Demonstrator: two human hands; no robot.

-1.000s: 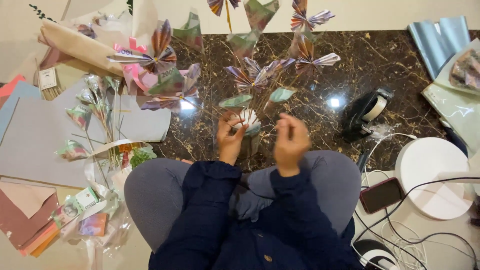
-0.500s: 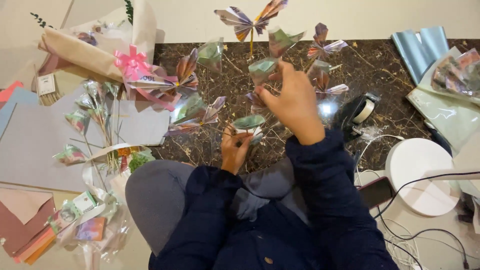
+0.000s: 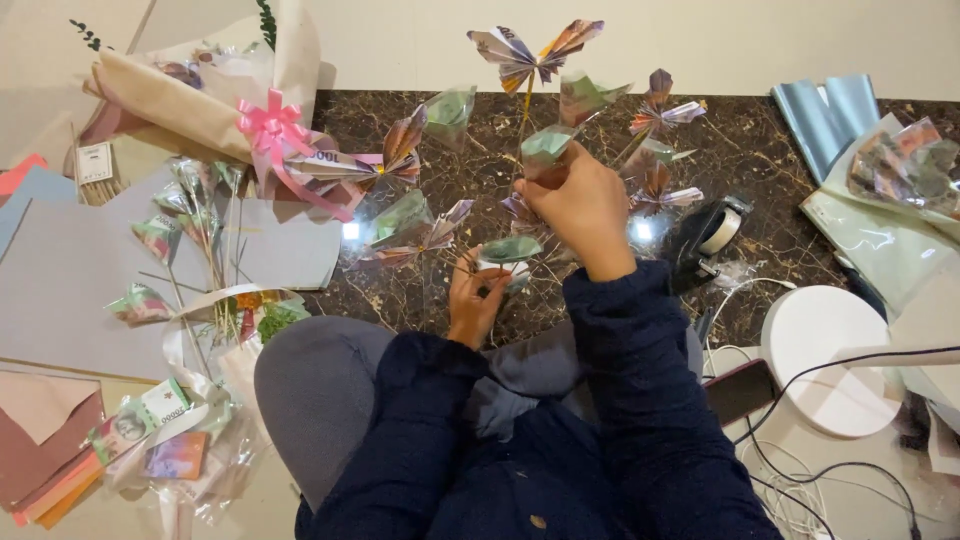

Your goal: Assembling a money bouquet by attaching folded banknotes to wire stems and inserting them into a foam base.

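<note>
right hand (image 3: 585,205) is up over the dark marble surface (image 3: 760,150), fingers pinched closed around a folded green banknote piece (image 3: 545,145) on a thin stick. the green fold sits right at the fingertips, poking out just above and to the left of the grip, so the hand covers its lower end. directly above that a bigger butterfly folded from banknotes (image 3: 530,50) stands on its own stick, apart from the hand.

left hand (image 3: 475,295) is lower and closer to the body, fingers curled around a small roll of tape (image 3: 505,270). another green folded note (image 3: 510,248) lies right at those fingertips, touching or almost touching, can't tell which. so that grip is clenched on the roll, with the fold sitting on top of it.

around them more banknote butterflies are spread out: one brownish one (image 3: 400,150) to the left, one flat in clear wrap (image 3: 415,230) just left of the left hand, a couple purple ones (image 3: 660,115) to the right of the right hand. a black tape dispenser (image 3: 710,235) is just right of the right forearm. far left there's a bouquet in kraft paper with a pink ribbon bow (image 3: 270,125), and grey sheets of paper (image 3: 70,270) below it. right side has a white round lamp base (image 3: 825,355) with cables and a dark phone (image 3: 740,390) beside it.
</note>
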